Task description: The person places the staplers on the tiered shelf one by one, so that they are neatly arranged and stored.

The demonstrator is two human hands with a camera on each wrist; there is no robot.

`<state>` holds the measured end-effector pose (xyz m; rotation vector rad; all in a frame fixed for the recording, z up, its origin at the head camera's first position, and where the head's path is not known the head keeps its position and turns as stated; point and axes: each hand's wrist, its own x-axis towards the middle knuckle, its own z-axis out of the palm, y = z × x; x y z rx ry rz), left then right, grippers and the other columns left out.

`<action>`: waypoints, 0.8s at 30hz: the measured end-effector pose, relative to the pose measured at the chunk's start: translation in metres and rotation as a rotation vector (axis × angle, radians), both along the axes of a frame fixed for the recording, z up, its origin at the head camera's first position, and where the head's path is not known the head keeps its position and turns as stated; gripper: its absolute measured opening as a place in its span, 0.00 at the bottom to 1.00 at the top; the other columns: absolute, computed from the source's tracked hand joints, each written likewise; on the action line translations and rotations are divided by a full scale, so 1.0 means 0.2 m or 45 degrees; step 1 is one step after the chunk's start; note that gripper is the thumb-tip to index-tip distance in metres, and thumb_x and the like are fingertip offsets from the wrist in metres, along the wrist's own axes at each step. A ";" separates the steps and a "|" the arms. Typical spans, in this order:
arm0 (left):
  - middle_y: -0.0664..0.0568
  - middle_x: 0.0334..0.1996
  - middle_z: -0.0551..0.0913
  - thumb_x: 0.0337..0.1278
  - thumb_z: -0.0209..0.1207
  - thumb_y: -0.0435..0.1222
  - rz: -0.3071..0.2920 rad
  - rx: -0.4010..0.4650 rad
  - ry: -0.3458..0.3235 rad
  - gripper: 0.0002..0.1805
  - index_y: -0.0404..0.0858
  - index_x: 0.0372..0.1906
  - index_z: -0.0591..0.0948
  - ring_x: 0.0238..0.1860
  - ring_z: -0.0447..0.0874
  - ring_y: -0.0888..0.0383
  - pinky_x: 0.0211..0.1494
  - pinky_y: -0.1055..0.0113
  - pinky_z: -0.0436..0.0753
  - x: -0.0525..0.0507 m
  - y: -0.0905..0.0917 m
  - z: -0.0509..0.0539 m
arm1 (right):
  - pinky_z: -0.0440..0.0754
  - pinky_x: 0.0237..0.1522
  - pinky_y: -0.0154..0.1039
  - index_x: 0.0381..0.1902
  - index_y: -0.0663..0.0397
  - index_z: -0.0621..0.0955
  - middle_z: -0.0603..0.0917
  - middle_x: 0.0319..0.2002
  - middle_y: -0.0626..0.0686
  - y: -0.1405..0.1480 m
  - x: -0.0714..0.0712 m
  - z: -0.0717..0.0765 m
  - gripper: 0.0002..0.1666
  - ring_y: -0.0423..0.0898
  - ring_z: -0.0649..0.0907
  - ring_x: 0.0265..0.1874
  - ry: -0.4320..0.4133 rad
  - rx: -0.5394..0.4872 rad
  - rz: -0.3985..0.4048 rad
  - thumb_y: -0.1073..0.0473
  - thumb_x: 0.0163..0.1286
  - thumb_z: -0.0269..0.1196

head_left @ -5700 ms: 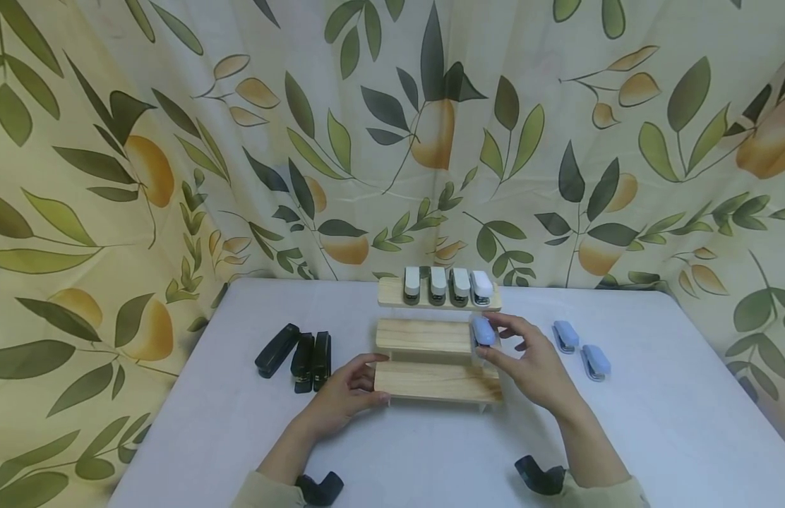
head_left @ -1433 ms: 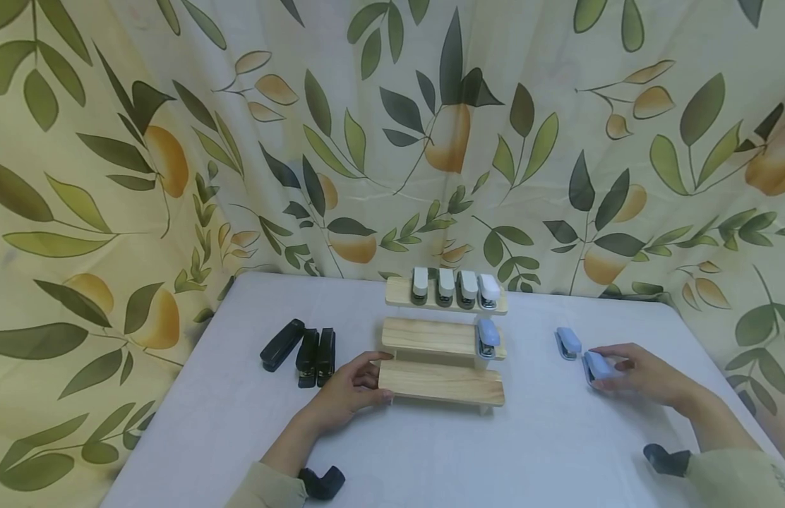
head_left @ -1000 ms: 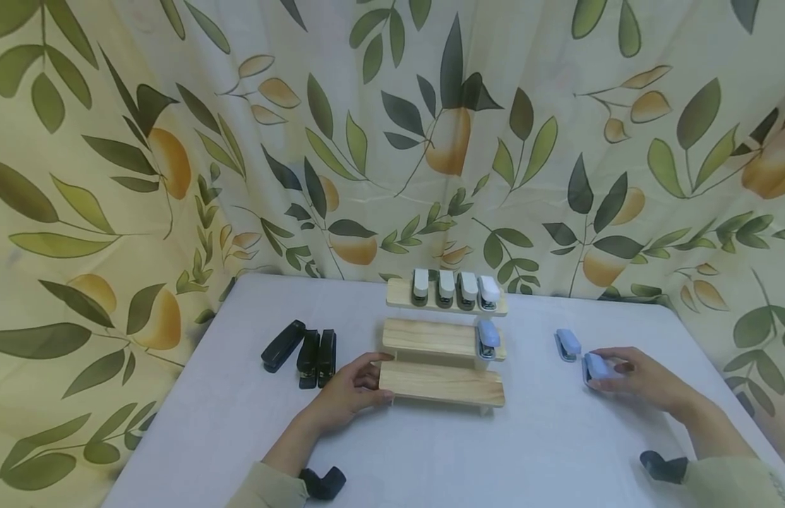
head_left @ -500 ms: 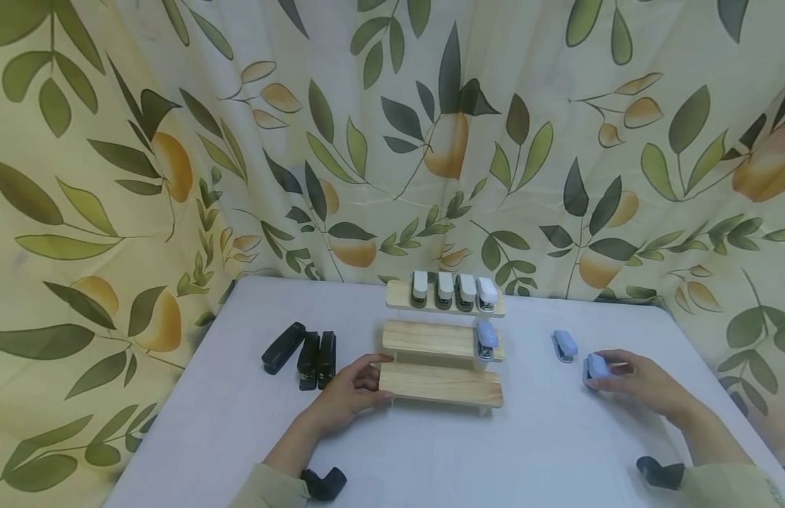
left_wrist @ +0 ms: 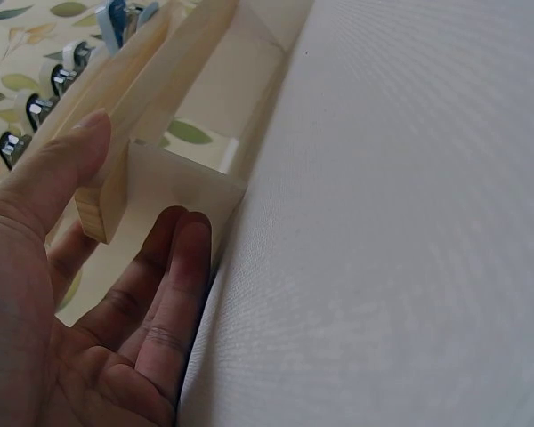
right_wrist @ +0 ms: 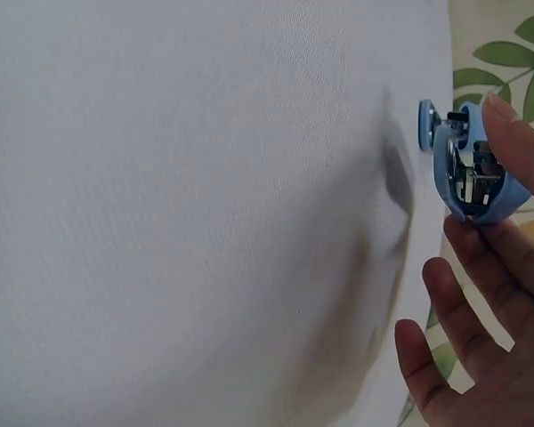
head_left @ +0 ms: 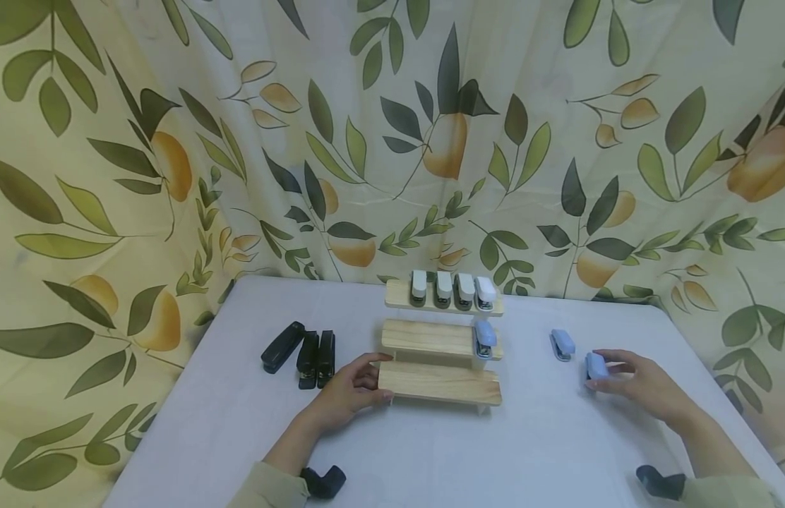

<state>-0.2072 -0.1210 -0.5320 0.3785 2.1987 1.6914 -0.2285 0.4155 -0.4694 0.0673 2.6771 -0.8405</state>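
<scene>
My right hand (head_left: pixel 649 388) pinches a blue stapler (head_left: pixel 596 367) at the right; in the right wrist view, thumb and fingertips lie on both sides of that stapler (right_wrist: pixel 507 197). Just left of it another blue stapler (head_left: pixel 563 343) lies on the table. My left hand (head_left: pixel 346 395) grips the left end of the wooden three-step rack (head_left: pixel 440 381); the left wrist view shows the thumb on the board (left_wrist: pixel 116 187) and fingertips against its white support (left_wrist: pixel 182 182). One blue stapler (head_left: pixel 485 334) stands at the middle step's right end. Several white-topped staplers (head_left: pixel 443 288) line the top step.
Three black staplers lie left of the rack, one (head_left: pixel 283 347) slanted and two side by side, the nearer to the left hand (head_left: pixel 326 358) close to its fingers. A patterned curtain (head_left: pixel 392 141) hangs behind the white table (head_left: pixel 494 466).
Since the earliest frame, my right hand has let go of the blue stapler on the middle step, moved right and taken hold of another. Lately that stapler has turned slightly. The left hand stays at the rack.
</scene>
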 end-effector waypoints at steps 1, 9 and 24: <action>0.51 0.52 0.82 0.60 0.72 0.48 0.002 -0.001 -0.003 0.35 0.58 0.71 0.73 0.49 0.85 0.58 0.56 0.65 0.81 0.00 0.00 0.00 | 0.79 0.52 0.66 0.78 0.65 0.61 0.67 0.68 0.79 -0.01 0.00 0.01 0.56 0.78 0.69 0.63 0.008 -0.002 0.005 0.37 0.67 0.70; 0.50 0.52 0.82 0.60 0.72 0.46 0.005 0.006 0.003 0.34 0.57 0.71 0.73 0.49 0.85 0.57 0.56 0.63 0.81 0.00 0.00 0.01 | 0.76 0.50 0.71 0.77 0.62 0.63 0.70 0.67 0.78 -0.08 0.06 0.05 0.54 0.77 0.68 0.63 0.118 0.004 0.024 0.39 0.66 0.72; 0.53 0.51 0.83 0.57 0.73 0.50 0.004 0.012 -0.007 0.35 0.62 0.69 0.74 0.49 0.85 0.56 0.57 0.60 0.80 0.00 0.00 -0.01 | 0.77 0.56 0.68 0.76 0.62 0.68 0.74 0.67 0.72 -0.24 0.11 0.08 0.51 0.69 0.74 0.63 0.303 -0.035 0.083 0.44 0.64 0.75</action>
